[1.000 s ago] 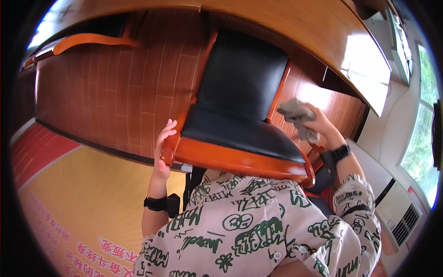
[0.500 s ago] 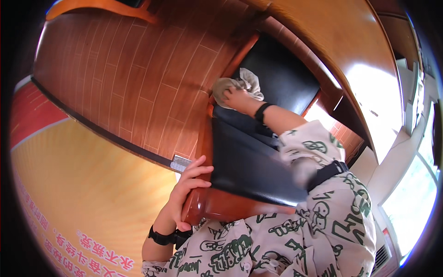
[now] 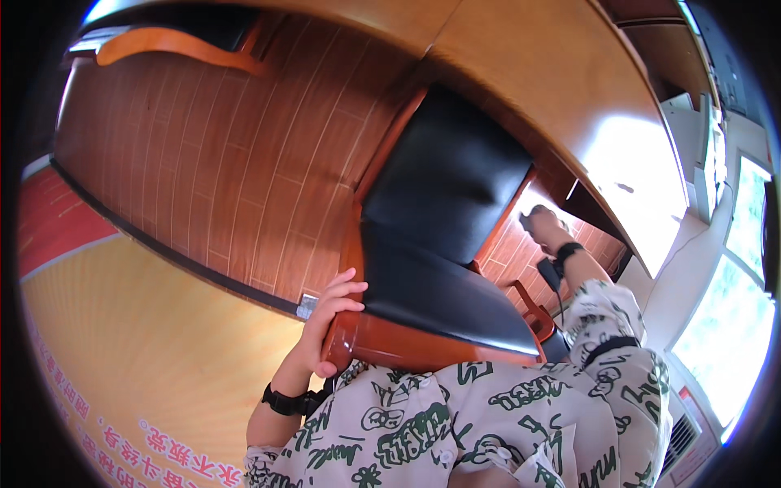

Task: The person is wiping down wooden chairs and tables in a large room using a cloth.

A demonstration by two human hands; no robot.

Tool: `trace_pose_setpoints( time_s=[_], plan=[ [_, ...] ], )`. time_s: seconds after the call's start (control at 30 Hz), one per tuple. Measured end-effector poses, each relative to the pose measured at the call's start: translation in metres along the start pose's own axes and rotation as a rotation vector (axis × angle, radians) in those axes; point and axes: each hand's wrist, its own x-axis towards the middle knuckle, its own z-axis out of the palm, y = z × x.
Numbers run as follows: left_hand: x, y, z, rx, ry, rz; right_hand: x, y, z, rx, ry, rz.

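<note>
A wooden chair with a black padded seat [image 3: 455, 163] and a black padded backrest [image 3: 439, 289] stands right in front of me. My left hand [image 3: 329, 317] grips the top corner of its backrest, fingers over the reddish-brown wooden frame [image 3: 407, 348] and thumb on the near side. Beyond the seat's right edge, my right hand [image 3: 547, 228] reaches down with its fingers closed. A small greyish bit of cloth [image 3: 525, 223] shows at its fingertips; most of the cloth is hidden by the hand. A black band circles each wrist.
A long wooden table [image 3: 521, 57] runs along the far side, with strong glare at its right end. Another chair [image 3: 179, 47] is at the far left. A yellow and red printed panel [image 3: 163, 342] lies left of the brown plank-patterned floor [image 3: 236, 179]. Windows are at right.
My right hand has moved with the cloth from the seat's left edge to the right, past the seat's right side. My left hand keeps its grip on the backrest.
</note>
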Motion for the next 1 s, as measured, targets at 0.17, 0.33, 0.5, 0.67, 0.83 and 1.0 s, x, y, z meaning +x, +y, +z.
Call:
trace_pose_setpoints(
  time_s=[0.17, 0.33, 0.5, 0.67, 0.83, 1.0],
  plan=[
    [0.001, -0.013, -0.012, 0.062, 0.048, 0.090, -0.163, 0.024, -0.056, 0.562, 0.331, 0.076],
    [0.026, -0.022, -0.023, 0.124, -0.036, 0.154, -0.217, 0.052, -0.103, 0.637, 1.184, 0.090],
    [0.037, -0.050, -0.029, 0.183, -0.134, 0.151, -0.207, 0.043, -0.206, 0.124, 1.410, 0.243],
    [0.062, -0.056, -0.036, 0.222, -0.195, 0.143, -0.213, 0.011, -0.112, 0.407, 1.098, 0.030],
    [0.066, -0.039, -0.063, 0.349, -0.297, 0.001, -0.255, -0.090, 0.034, 1.054, 0.225, 0.219],
    [0.102, -0.026, -0.045, 0.668, -0.243, 0.188, -0.217, -0.124, 0.080, 1.907, 0.896, 0.270]
  ],
)
